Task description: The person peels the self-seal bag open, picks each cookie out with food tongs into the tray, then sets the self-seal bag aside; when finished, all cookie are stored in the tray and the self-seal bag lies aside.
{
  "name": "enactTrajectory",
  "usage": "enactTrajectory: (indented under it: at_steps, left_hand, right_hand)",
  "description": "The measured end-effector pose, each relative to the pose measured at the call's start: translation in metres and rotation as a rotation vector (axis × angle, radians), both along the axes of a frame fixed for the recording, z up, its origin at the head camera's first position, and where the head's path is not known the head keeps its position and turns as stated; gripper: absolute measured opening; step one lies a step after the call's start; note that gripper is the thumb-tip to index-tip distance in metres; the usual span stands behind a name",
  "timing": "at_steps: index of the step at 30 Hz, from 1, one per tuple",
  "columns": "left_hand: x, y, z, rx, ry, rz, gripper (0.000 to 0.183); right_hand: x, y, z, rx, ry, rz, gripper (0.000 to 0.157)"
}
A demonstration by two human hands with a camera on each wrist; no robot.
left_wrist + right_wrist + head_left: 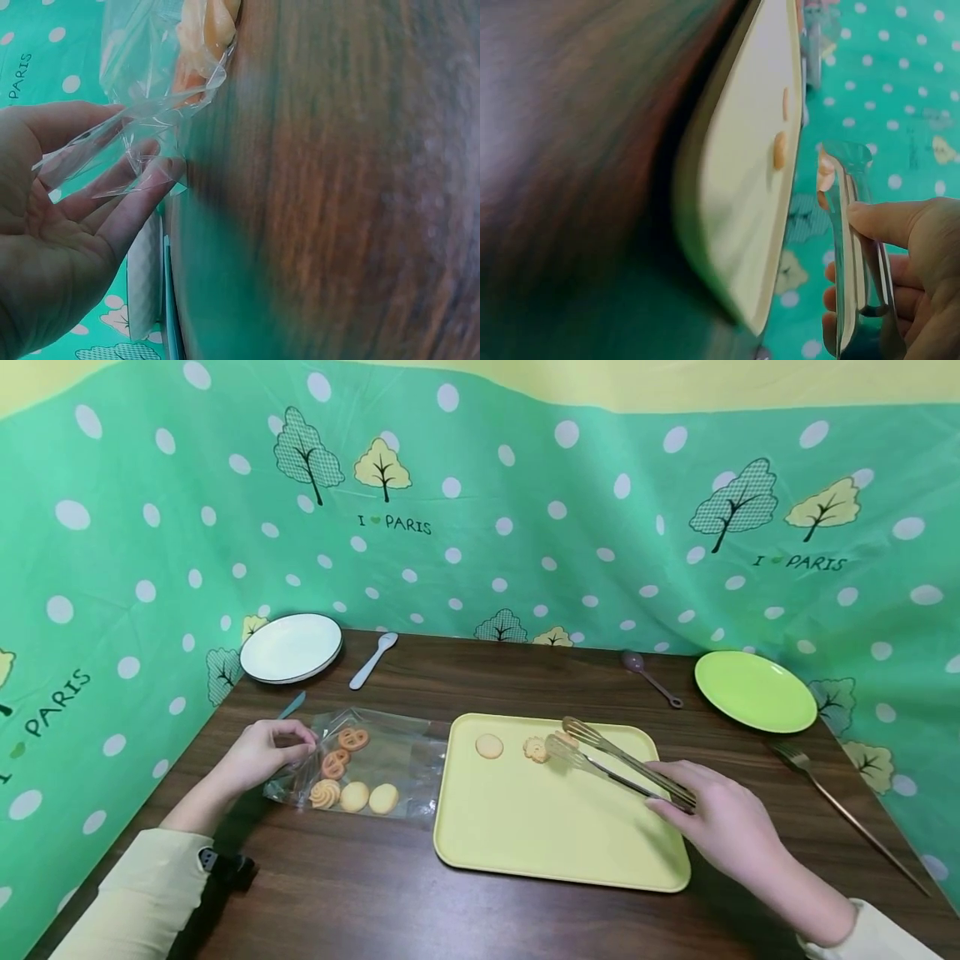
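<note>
My left hand (pixel 258 756) pinches the open left edge of a clear plastic bag (pixel 423 768), which lies on the table. Inside the bag are pretzel-shaped cookies (pixel 354 739), a swirled cookie (pixel 325 794) and round cookies (pixel 383 799). With my right hand (pixel 731 818) I hold metal tongs (pixel 622 764) above a yellow tray (pixel 555 827). Between the tong tips a cookie (pixel 826 172) shows in the right wrist view, partly covered by the metal. A round cookie (pixel 490 746) and a flower-shaped cookie (pixel 536 749) lie on the tray.
A white plate (pixel 291 647), a white spoon (pixel 373 661) and a blue-handled utensil (pixel 292 704) lie at the back left. To the right are a purple spoon (pixel 651 678), a green plate (pixel 753 691) and a long fork (pixel 847 814). A polka-dot curtain (pixel 480 510) hangs behind the table.
</note>
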State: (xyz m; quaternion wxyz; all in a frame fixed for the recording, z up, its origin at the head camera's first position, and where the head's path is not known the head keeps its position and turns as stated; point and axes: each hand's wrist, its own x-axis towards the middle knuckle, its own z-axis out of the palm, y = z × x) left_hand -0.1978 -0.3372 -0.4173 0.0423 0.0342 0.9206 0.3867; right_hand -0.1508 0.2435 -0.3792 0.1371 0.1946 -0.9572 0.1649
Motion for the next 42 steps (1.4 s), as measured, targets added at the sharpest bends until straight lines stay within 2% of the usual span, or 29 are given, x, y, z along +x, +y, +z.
enactTrajectory:
  at_steps: [11, 16, 22, 30, 42]
  left_hand:
    - [0.0, -0.001, 0.0, -0.006, 0.009, -0.004, 0.006]
    - [0.0, 0.0, 0.0, -0.007, 0.015, -0.009, 0.007]
    - [0.0, 0.001, 0.002, -0.005, 0.01, -0.009, 0.008]
    - [0.0, 0.0, 0.001, -0.014, 0.011, -0.004, 0.006]
    - [0.002, 0.001, 0.002, -0.018, 0.012, -0.013, 0.005]
  right_hand:
    - [0.0, 0.018, -0.02, 0.013, -0.054, -0.077, 0.047]
    - [-0.003, 0.02, -0.022, 0.023, -0.07, -0.086, 0.049]
    - [-0.009, 0.016, -0.015, -0.007, -0.076, -0.075, 0.052]
    - [-0.018, -0.023, -0.007, -0.01, 0.02, 0.059, 0.039]
    - [-0.033, -0.098, -0.008, 0.084, 0.014, 0.275, 0.036]
